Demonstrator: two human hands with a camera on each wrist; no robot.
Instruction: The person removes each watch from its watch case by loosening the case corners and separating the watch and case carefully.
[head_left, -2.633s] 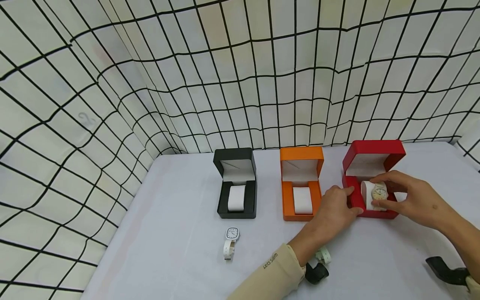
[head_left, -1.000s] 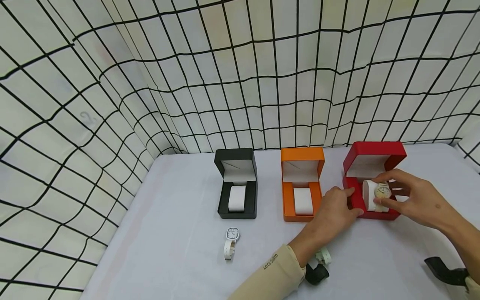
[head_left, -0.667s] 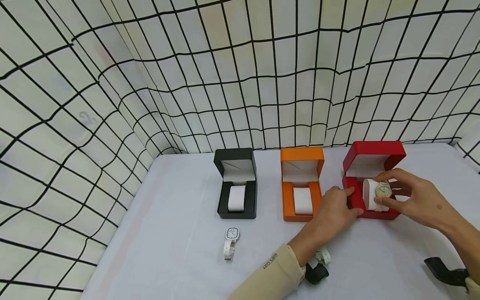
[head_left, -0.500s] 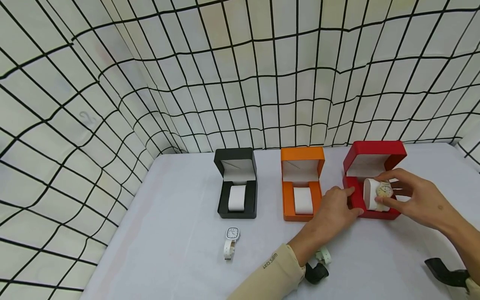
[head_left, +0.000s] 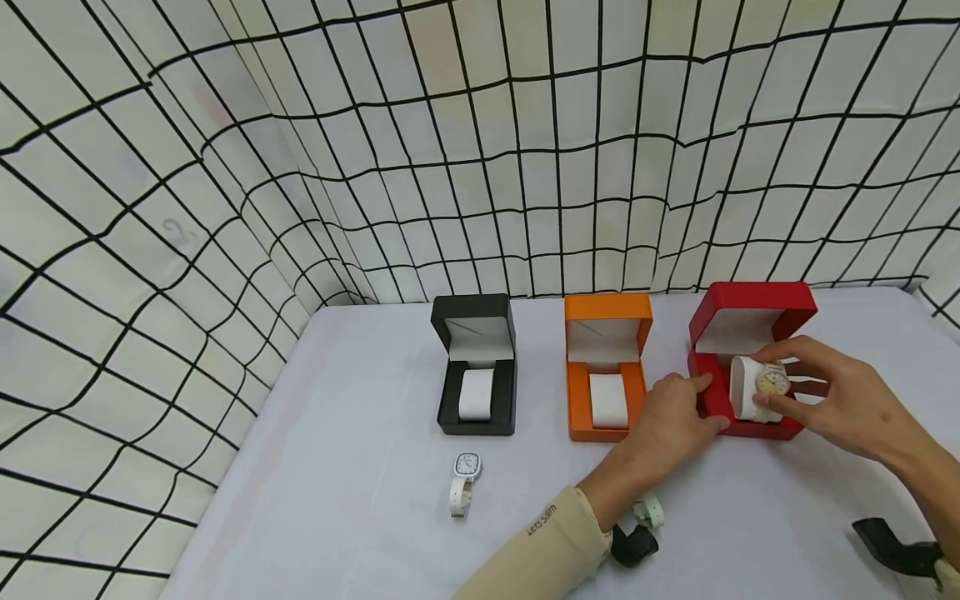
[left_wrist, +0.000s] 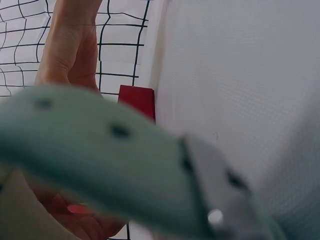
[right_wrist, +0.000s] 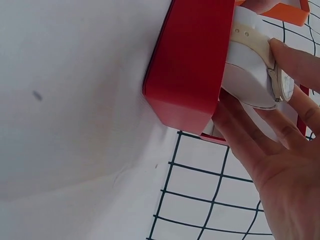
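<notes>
Watch (head_left: 771, 382), cream strap, pale round dial: wrapped round a white cushion (head_left: 744, 388) that is seated in the base of the red box (head_left: 752, 310), lid raised. The watch is pinched at its case by the right hand (head_left: 832, 398), thumb below and forefinger above, the other fingers loosely spread beside it; in the right wrist view the fingertips (right_wrist: 295, 62) are seen pressed on the case edge. The left front corner of the red box is touched by the left hand (head_left: 670, 419), fingers curved and held together against the box wall.

Orange box (head_left: 604, 367), open, white cushion inside: placed just left of the red box. Black box (head_left: 476, 367), open, white cushion inside: placed further left. White watch (head_left: 462, 481), square dial: laid flat on the table (head_left: 352, 467) before the black box.
</notes>
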